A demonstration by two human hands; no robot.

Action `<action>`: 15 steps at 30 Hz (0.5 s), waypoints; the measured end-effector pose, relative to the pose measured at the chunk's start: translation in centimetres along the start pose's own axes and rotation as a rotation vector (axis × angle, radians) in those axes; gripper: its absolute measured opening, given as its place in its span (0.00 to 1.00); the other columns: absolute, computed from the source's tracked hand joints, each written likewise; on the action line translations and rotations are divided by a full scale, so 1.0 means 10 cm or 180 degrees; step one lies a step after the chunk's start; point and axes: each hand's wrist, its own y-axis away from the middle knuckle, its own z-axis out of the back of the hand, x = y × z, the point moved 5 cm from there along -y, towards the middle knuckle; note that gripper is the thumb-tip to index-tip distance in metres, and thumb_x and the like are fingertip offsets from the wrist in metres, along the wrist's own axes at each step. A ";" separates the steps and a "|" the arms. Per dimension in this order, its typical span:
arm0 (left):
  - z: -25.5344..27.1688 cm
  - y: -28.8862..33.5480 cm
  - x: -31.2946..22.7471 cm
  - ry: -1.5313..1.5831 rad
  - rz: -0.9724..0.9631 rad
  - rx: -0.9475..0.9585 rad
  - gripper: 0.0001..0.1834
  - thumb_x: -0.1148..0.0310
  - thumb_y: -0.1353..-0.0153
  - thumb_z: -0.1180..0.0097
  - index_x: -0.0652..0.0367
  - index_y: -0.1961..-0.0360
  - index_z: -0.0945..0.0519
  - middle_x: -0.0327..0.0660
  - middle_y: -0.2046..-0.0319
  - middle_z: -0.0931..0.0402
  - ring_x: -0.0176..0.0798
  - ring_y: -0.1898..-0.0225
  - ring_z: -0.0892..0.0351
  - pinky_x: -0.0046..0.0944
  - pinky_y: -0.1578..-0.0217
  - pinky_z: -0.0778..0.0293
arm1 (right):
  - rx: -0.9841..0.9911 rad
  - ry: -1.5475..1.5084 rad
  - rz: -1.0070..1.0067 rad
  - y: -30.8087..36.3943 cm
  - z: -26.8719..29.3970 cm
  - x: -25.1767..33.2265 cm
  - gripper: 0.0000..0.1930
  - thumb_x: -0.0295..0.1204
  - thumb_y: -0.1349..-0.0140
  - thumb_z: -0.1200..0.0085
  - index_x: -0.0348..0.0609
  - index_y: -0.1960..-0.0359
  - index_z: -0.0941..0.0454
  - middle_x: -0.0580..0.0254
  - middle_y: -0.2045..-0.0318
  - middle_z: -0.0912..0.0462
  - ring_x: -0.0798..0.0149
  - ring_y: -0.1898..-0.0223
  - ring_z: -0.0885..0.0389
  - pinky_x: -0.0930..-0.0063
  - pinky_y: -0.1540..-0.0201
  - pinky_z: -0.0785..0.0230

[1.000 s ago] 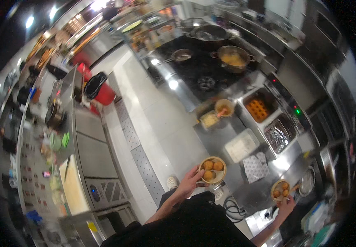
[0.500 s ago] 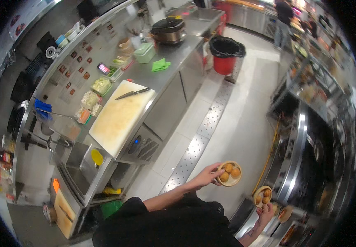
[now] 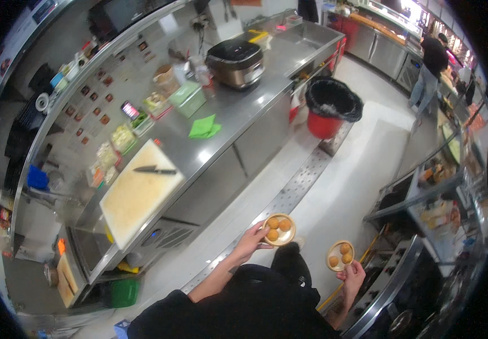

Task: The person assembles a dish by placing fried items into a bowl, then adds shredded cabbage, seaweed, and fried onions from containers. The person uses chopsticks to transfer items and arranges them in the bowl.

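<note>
2 bowls (image 3: 283,235) now nearer bin (image 3: 323,125)

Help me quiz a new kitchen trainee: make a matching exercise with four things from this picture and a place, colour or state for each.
Things
1. Round bowls
2. Knife
3. Cloth
4. Bin

Matches
A. Red, lined with a black bag
B. Held, one in the left hand, one in the right hand
C. Bright green, on the steel counter
D. Lying on the cutting board

Pairs: 1-B, 2-D, 3-C, 4-A
</note>
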 end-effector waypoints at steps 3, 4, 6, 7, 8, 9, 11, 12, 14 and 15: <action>-0.71 -0.66 -0.51 0.0164 0.0001 -0.0209 0.29 0.56 0.21 0.48 0.55 0.25 0.34 0.42 0.43 0.24 0.37 0.45 0.19 0.41 0.51 0.12 | 0.0072 0.0026 -0.0009 -1.01 0.08 0.54 0.14 0.26 0.30 0.42 0.32 0.46 0.22 0.60 0.71 0.16 0.69 0.80 0.17 0.76 0.78 0.19; -0.91 -0.92 -0.62 0.0216 -0.0035 -0.0216 0.28 0.56 0.21 0.49 0.54 0.25 0.34 0.42 0.42 0.24 0.36 0.44 0.19 0.40 0.51 0.13 | 0.0091 0.0104 -0.0008 -1.29 0.13 0.80 0.14 0.26 0.30 0.42 0.32 0.46 0.22 0.60 0.71 0.16 0.69 0.80 0.17 0.76 0.78 0.19; -1.33 -1.50 -0.81 0.0264 -0.0166 -0.0043 0.29 0.56 0.21 0.50 0.57 0.26 0.35 0.42 0.38 0.27 0.38 0.42 0.21 0.43 0.49 0.13 | 0.0205 0.0141 0.0056 -1.82 0.22 1.25 0.14 0.27 0.28 0.42 0.32 0.46 0.22 0.60 0.71 0.16 0.69 0.79 0.17 0.76 0.78 0.19; -1.58 -1.83 -0.93 0.0268 -0.0221 0.0106 0.29 0.55 0.20 0.50 0.58 0.26 0.35 0.43 0.36 0.28 0.39 0.40 0.22 0.44 0.49 0.13 | 0.0199 0.0110 0.0118 -2.11 0.29 1.39 0.14 0.27 0.28 0.42 0.32 0.46 0.21 0.61 0.71 0.16 0.70 0.79 0.17 0.76 0.78 0.19; -1.80 -2.14 -1.06 0.0213 -0.0214 0.0174 0.28 0.56 0.20 0.51 0.57 0.27 0.34 0.42 0.37 0.28 0.38 0.39 0.23 0.44 0.48 0.13 | 0.0178 0.0071 0.0176 -2.40 0.38 1.50 0.14 0.28 0.28 0.42 0.32 0.46 0.21 0.61 0.71 0.16 0.70 0.79 0.17 0.76 0.78 0.20; -1.99 -2.43 -1.18 0.0188 -0.0208 0.0179 0.27 0.56 0.20 0.51 0.58 0.27 0.34 0.42 0.37 0.27 0.38 0.39 0.23 0.44 0.48 0.13 | 0.0140 0.0023 0.0231 -2.69 0.46 1.61 0.13 0.28 0.28 0.42 0.32 0.47 0.21 0.61 0.71 0.16 0.70 0.79 0.17 0.76 0.78 0.20; -2.56 -3.10 -1.41 0.0081 -0.0143 0.0361 0.27 0.56 0.20 0.51 0.58 0.27 0.33 0.42 0.38 0.26 0.37 0.40 0.23 0.44 0.48 0.13 | 0.0103 -0.0028 0.0251 -3.26 0.61 1.80 0.12 0.26 0.30 0.41 0.33 0.49 0.19 0.58 0.69 0.14 0.68 0.77 0.15 0.73 0.78 0.20; -2.69 -3.46 -1.41 0.0068 -0.0201 0.0410 0.27 0.56 0.21 0.50 0.59 0.28 0.33 0.42 0.38 0.25 0.37 0.39 0.23 0.44 0.48 0.13 | 0.0070 -0.0012 0.0236 -3.56 0.60 1.89 0.11 0.26 0.30 0.41 0.33 0.49 0.19 0.58 0.69 0.14 0.68 0.76 0.15 0.73 0.78 0.20; -3.22 -4.02 -1.67 0.0052 -0.0139 0.0475 0.26 0.58 0.20 0.51 0.59 0.28 0.33 0.43 0.37 0.24 0.39 0.40 0.20 0.43 0.50 0.12 | -0.0193 0.0093 0.0254 -4.18 0.70 2.17 0.11 0.24 0.31 0.41 0.32 0.50 0.18 0.58 0.69 0.13 0.69 0.76 0.15 0.74 0.77 0.20; -3.34 -4.39 -1.70 -0.0096 -0.0052 0.0599 0.26 0.58 0.19 0.54 0.59 0.28 0.33 0.43 0.39 0.22 0.41 0.42 0.18 0.44 0.49 0.13 | -0.0301 0.0164 0.0187 -4.45 0.67 2.30 0.11 0.24 0.31 0.41 0.32 0.50 0.18 0.58 0.69 0.13 0.69 0.76 0.14 0.75 0.77 0.20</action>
